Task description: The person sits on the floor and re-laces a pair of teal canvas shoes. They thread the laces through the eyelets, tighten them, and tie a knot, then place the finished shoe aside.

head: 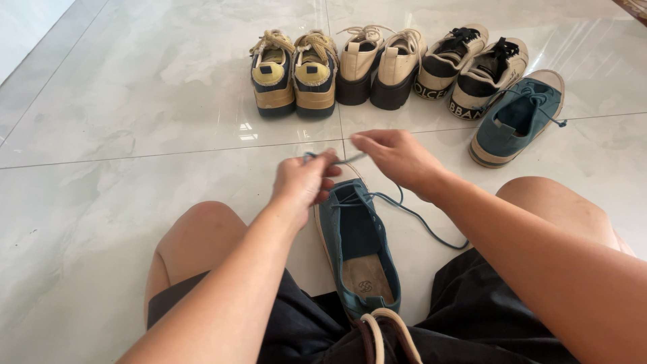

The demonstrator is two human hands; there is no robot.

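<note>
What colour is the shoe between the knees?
The shoe is teal blue with a tan insole, seen best in the head view.

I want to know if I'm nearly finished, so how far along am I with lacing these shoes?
Done, by the look of it: the three pairs in the back row are laced, and the matching teal shoe beside them has its lace in. In hand: the left hand and right hand hold the blue lace over the teal shoe between your knees. Left: its upper eyelets and the knot.

A row of shoes on the pale tiled floor [135,121]: yellow-navy pair [294,74], cream pair [381,64], perhaps canvas sneakers [472,64].
</note>
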